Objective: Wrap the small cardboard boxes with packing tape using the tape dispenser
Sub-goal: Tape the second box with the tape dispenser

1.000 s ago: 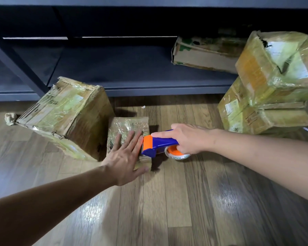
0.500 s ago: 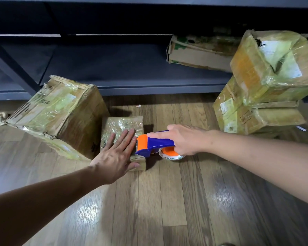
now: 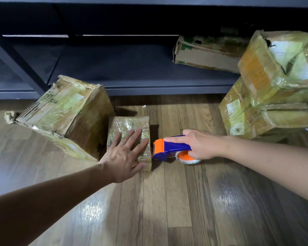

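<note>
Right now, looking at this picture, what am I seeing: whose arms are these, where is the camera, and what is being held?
No machine here: these are a person's bare arms, filmed from a camera worn on the head, looking down at a wooden floor. The left hand presses flat on a small tape-wrapped cardboard box. The right hand grips a blue and orange tape dispenser at that box's right edge. A larger taped box stands left, two stacked boxes right, another box on the shelf.
</note>
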A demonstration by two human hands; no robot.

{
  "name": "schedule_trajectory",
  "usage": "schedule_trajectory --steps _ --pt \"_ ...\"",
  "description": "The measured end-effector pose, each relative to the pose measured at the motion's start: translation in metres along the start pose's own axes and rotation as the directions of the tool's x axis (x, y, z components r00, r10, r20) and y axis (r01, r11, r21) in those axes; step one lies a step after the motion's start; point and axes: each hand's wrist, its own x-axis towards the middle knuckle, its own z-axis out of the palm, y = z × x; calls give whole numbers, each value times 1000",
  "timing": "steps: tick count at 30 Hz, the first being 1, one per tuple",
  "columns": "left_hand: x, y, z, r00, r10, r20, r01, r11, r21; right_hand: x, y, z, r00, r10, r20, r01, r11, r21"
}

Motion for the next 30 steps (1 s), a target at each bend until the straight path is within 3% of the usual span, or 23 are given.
schedule_trajectory --steps 7,12,15,17,21,26,30 --pt "37 18 -41 995 -25 96 12 991 132 6 -3 5 1000 15 21 -15 1000 2" --pt "47 19 -40 994 -9 108 -1 996 87 -2 2 0 998 39 40 -41 998 52" --pt "44 7 -46 999 44 12 -44 999 0 -6 10 -15 998 59 20 -61 988 143" --pt "42 -4 -55 995 68 -77 -81 982 -172 -6 13 -29 997 73 -20 -69 983 173" --pt "36 -19 -63 952 23 -305 -172 865 -471 -5 12 -54 989 83 -125 -52 970 236" --pt "24 -26 -48 884 8 -468 -286 800 -527 -3 0 -66 986 46 -161 -4 968 251" --pt "15 -33 -36 828 4 -561 -332 810 -484 -2 -16 -63 992 -1 -130 36 962 271"
